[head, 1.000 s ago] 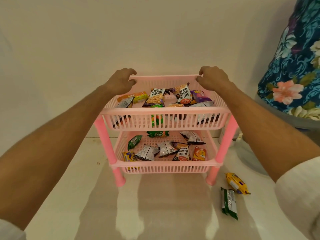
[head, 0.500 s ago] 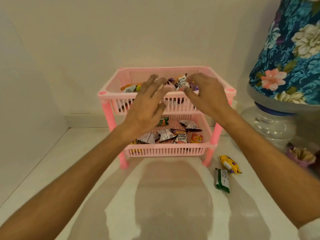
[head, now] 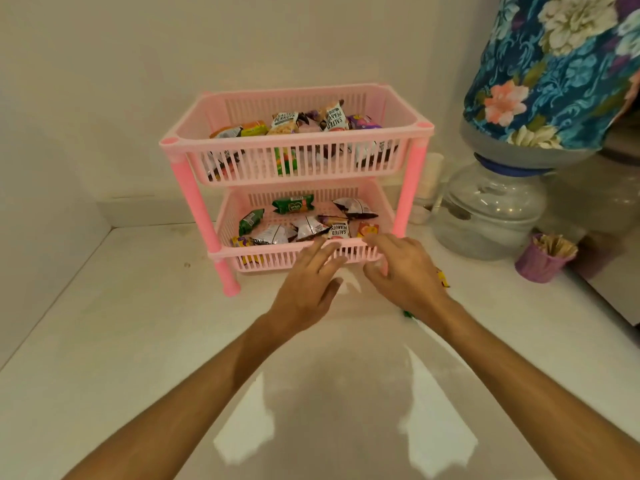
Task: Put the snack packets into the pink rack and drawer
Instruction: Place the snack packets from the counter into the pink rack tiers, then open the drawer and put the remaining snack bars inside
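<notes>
Snack packets (head: 304,230) lie in both tiers of the pink rack (head: 294,157) on the white counter (head: 138,323). Your left hand (head: 304,292) and right hand (head: 405,275) hover at its lower front rim, fingers spread, holding nothing

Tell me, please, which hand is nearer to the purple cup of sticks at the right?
The right hand. It hovers at the rack's lower front rim, left of the purple cup. The left hand is farther left, beyond the right hand.
</notes>
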Available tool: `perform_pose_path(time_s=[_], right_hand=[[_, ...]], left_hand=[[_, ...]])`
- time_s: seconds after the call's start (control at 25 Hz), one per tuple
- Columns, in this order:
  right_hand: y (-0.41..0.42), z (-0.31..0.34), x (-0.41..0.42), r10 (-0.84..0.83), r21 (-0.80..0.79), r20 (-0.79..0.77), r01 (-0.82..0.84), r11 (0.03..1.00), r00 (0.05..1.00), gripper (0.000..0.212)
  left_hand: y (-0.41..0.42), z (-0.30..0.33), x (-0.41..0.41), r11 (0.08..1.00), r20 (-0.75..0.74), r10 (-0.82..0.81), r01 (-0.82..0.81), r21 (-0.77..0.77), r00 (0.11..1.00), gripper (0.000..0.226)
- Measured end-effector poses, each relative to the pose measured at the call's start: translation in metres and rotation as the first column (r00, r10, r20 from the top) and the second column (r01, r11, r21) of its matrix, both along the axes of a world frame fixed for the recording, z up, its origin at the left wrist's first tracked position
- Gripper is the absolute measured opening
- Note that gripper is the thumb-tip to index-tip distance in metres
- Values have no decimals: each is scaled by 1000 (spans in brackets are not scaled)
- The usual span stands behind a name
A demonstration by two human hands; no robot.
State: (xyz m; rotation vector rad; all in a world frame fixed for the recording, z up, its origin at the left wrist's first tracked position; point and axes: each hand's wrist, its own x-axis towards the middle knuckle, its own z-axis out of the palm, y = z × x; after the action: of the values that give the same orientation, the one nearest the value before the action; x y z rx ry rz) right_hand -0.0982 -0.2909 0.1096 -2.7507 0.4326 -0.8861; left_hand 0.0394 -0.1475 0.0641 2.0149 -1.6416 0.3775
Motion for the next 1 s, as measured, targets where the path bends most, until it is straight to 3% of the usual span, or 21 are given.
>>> perform_pose_path(time_s=[0.24,0.4,0.48,0.64,0.8,1.0], right_hand=[[19,-81,-66,-59,305,-158,105,946,986,30],[35,-119,-106,-18,537,-276,170,826,961,18],[41,-133,-126,21,676,-260,166,718,965,11],[49,-152,-163,149,908,-168,94,409,974,7],[58,-170,-198,128,986,-128,111,127,984,9],[58,-181,-237,61,995,-64,69,-68,996,8]], left_hand=[[19,-80,-50,971,-138,71,-36,236,988,37],[33,-118,-88,943,-172,98,-36,332,980,40],[38,-130,-104,932,-190,113,-37,361,975,41],[43,-148,-129,897,-221,160,-49,438,962,44],[46,-158,-150,856,-243,189,-39,515,951,47],[51,-171,-175,838,-198,225,-85,539,954,53]])
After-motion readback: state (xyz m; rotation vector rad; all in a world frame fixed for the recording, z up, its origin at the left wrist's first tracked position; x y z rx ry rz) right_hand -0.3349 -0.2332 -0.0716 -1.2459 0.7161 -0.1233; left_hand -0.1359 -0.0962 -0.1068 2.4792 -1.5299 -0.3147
